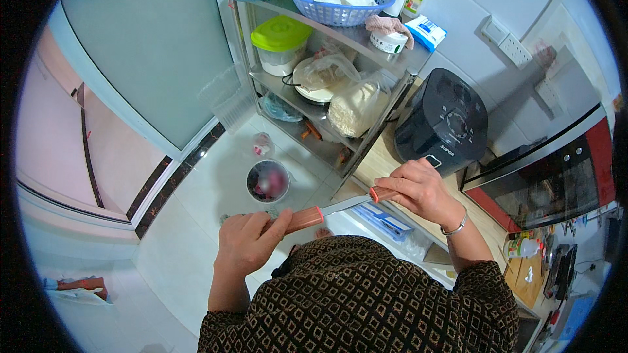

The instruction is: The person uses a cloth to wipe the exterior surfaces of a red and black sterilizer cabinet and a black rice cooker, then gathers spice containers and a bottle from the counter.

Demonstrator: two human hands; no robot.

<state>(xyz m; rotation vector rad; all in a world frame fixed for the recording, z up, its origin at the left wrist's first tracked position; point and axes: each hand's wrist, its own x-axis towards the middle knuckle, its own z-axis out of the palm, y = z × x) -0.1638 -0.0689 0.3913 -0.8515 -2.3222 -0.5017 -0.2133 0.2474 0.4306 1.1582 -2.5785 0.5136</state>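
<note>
Between my two hands is a knife with a short bare stretch of steel blade (346,204). My left hand (252,240) is closed around a reddish-brown, wood-look piece (301,220) with a red rim, at one end of the blade. At the other end, my right hand (417,191) grips a similar red-rimmed piece (384,194). One piece looks like the handle and the other like a sheath; which is which I cannot tell. The knife is held level in front of my patterned top (353,299), above the floor.
A metal shelf rack (319,19) carries baskets, tubs and bags. Right of it, a black Supor appliance (444,122) and a red-edged oven (549,176) occupy the wooden counter (378,157). A waste bin (268,181) stands on the tiles by a frosted door (147,49).
</note>
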